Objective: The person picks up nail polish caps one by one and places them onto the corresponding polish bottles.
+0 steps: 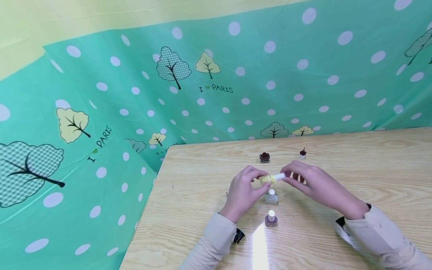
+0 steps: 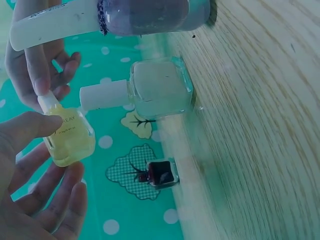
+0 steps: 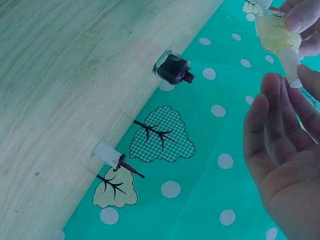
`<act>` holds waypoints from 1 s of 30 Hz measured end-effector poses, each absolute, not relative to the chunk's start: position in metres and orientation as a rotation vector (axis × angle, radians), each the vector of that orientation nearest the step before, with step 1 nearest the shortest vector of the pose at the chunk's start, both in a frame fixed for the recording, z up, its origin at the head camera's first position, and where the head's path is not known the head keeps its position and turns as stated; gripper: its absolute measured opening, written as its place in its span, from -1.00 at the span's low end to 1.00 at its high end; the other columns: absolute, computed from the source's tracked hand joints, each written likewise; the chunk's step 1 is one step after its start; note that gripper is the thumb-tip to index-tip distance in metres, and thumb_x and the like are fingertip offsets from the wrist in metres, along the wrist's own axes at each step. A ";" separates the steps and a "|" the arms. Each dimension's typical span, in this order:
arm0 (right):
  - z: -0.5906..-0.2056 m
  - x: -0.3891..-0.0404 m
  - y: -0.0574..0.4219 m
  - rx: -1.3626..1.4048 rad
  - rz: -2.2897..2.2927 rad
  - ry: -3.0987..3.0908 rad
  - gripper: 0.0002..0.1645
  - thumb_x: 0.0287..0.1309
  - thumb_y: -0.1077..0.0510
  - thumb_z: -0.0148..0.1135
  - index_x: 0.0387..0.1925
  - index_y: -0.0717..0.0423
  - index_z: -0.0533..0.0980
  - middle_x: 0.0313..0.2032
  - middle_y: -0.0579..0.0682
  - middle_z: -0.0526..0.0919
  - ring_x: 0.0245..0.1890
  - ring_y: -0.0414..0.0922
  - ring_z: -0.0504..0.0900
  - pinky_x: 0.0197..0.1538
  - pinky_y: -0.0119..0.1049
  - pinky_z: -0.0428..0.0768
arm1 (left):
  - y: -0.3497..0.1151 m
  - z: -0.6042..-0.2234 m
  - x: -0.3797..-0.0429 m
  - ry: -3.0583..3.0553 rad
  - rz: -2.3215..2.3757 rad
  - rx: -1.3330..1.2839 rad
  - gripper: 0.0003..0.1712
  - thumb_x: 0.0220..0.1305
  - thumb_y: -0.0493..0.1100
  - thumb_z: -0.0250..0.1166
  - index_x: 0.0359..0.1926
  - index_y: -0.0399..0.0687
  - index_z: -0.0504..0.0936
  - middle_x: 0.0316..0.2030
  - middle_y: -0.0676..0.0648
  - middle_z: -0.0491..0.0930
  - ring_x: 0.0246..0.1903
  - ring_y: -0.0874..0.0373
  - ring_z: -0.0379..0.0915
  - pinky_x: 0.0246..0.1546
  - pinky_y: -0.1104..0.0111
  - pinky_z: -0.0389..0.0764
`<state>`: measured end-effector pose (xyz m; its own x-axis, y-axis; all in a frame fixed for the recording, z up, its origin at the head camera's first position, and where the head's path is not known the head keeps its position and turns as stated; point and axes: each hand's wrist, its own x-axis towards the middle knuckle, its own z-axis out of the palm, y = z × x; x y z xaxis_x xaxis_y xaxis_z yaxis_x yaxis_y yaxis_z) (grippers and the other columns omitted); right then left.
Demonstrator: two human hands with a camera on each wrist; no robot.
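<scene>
- Midway along the table [image 1: 337,168], a person's left hand [image 1: 243,189] is pinching a small yellow bottle [image 1: 268,179] by its glass body, held on its side in the air above the wood, a little in from the far edge.
- Meanwhile the right hand [image 1: 308,182] is closing its fingertips round the bottle's white cap [image 1: 279,176]; both hands are meeting on the one bottle.
- Judging by the grip, the cap wants turning with the fingertips alone while the left hand is keeping the glass steady and tipped up enough that nothing is running out.
- Just below the hands, a clear bottle [image 1: 271,196] and a purple bottle [image 1: 271,218] are standing upright in a line toward the near edge.
- Nearer the far edge, an uncapped dark red bottle [image 1: 264,157] is standing, with its brush cap [image 1: 302,153] sitting apart to the right.
- Behind the pale wooden table, a green dotted cloth [image 1: 101,112] printed with trees is hanging as a backdrop.
</scene>
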<state>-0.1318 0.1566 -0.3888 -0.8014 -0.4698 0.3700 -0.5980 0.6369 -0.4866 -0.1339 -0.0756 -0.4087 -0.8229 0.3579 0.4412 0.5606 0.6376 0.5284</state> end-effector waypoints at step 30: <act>-0.390 -0.131 0.157 0.870 0.899 -2.665 -0.77 0.22 0.20 0.35 -0.09 -0.07 0.61 -0.25 -0.25 0.64 -0.38 -0.39 0.53 -0.40 -0.45 0.56 | -0.076 -0.411 -0.133 -2.571 -0.993 -0.739 -0.74 0.15 -0.09 0.48 -0.11 0.04 0.73 -0.20 0.08 0.68 -0.23 0.25 0.61 -0.23 0.58 0.51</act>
